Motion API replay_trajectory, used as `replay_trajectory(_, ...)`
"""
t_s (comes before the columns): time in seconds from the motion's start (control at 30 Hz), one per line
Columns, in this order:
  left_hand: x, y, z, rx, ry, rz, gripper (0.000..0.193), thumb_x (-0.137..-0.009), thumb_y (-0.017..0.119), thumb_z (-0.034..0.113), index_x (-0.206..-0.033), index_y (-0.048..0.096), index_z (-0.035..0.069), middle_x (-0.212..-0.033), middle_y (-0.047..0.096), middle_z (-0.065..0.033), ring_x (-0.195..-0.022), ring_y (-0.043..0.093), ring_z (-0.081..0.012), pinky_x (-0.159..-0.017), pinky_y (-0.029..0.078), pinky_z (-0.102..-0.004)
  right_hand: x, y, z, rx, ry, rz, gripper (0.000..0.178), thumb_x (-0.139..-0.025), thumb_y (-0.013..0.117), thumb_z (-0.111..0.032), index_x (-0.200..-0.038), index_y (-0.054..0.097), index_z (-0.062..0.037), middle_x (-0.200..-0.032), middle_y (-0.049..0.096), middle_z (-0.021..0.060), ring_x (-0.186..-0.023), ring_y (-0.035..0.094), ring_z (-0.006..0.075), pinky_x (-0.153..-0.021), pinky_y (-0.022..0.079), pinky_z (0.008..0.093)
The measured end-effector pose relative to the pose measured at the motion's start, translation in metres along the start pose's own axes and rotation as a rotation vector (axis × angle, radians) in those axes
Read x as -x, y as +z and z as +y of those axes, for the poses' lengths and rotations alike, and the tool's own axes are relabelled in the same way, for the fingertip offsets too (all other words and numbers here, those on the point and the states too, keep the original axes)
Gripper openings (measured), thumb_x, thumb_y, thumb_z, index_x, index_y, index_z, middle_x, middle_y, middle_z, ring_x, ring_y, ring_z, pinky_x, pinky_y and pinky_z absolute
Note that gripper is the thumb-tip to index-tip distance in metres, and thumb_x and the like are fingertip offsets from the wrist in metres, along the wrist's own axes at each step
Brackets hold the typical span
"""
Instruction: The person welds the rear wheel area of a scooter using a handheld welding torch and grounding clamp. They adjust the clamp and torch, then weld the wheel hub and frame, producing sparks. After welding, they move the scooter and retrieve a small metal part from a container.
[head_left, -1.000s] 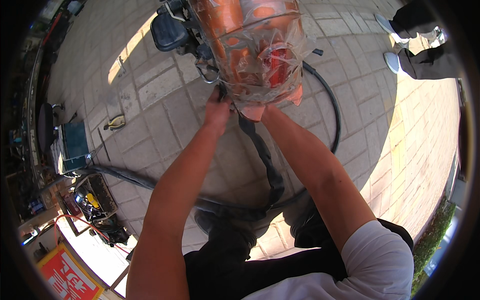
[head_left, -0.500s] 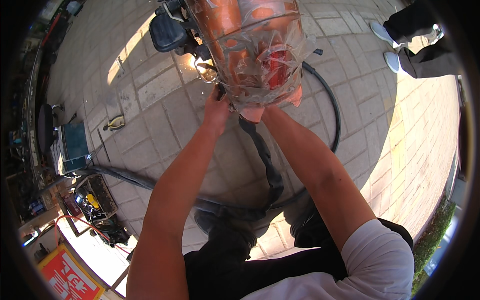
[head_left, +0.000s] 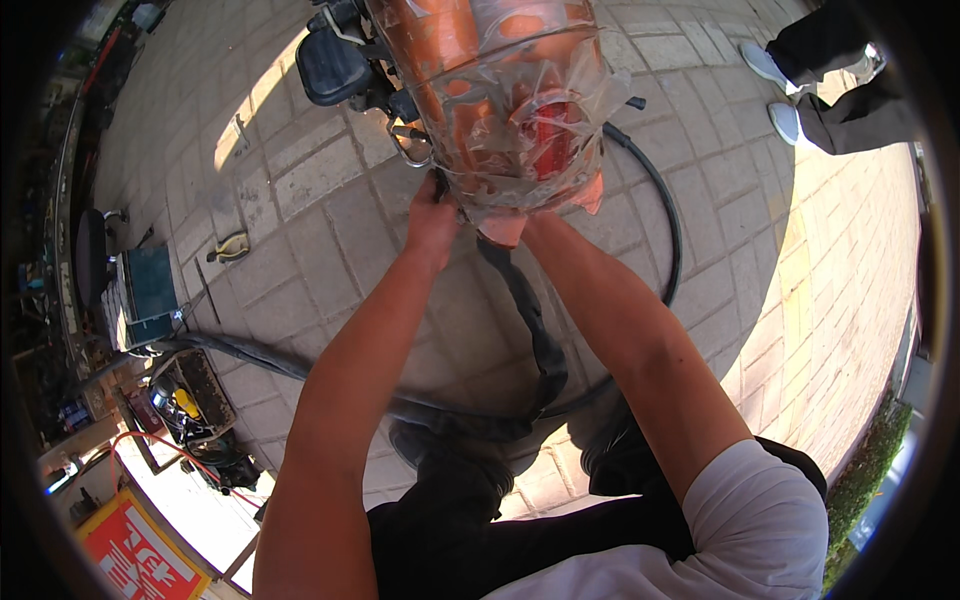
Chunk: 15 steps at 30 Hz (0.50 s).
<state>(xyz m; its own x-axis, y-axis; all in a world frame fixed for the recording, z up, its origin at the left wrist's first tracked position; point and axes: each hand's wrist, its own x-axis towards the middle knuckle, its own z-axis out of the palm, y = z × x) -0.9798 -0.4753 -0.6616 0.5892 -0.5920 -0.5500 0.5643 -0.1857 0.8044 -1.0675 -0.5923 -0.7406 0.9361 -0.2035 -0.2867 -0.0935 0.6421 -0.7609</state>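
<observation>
The orange tail of what looks like a motorcycle (head_left: 440,50), wrapped in torn clear plastic, reaches down from the top edge. A red lamp (head_left: 552,140) shows through the wrap. Close to its lower left side, my left hand (head_left: 433,217) has its fingers curled round something dark that I cannot make out. A bent metal loop (head_left: 413,150) sits just above that hand. My right forearm (head_left: 625,300) runs up under the tail, which hides the right hand's fingers. A thick black sleeved cable (head_left: 535,335) hangs down from beneath the tail between my arms.
Pliers (head_left: 230,247) lie on the paving at left, near a dark green box (head_left: 150,290). A crate of tools (head_left: 195,395) stands lower left by a red sign (head_left: 140,550). Black hose (head_left: 672,220) loops at right. Another person's shoes (head_left: 783,122) are upper right.
The bright glow and sparks beside the metal loop above my left hand are gone. Both arms stay nearly in place.
</observation>
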Motion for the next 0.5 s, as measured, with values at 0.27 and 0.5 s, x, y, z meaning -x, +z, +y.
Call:
replay_trajectory(0.27,0.012,0.007,0.005,-0.084,-0.03,0.019,0.037,-0.096,0.049,0.006,-0.133,0.049,0.012,-0.119,0.059,-0.0016,-0.094,0.056,-0.0137,-0.069,0.049,-0.0327,-0.007,-0.025,0.026,0.749,-0.456,-0.057,0.032,-0.096,0.047,-0.021,-0.125,0.051,-0.0073,-0.116,0.056,0.0062,-0.103,0.056,0.0185,-0.084,0.051,0.0341)
replay_trajectory(0.5,0.007,-0.018,0.001,-0.086,-0.019,-0.004,0.035,-0.097,0.051,0.008,-0.132,0.05,0.013,-0.118,0.059,-0.0008,-0.093,0.056,-0.0132,-0.069,0.048,-0.0315,-0.012,0.014,0.028,0.223,-0.207,0.078,0.033,-0.093,0.051,-0.021,-0.123,0.054,-0.0087,-0.115,0.058,0.0048,-0.105,0.057,0.0179,-0.092,0.047,0.0325)
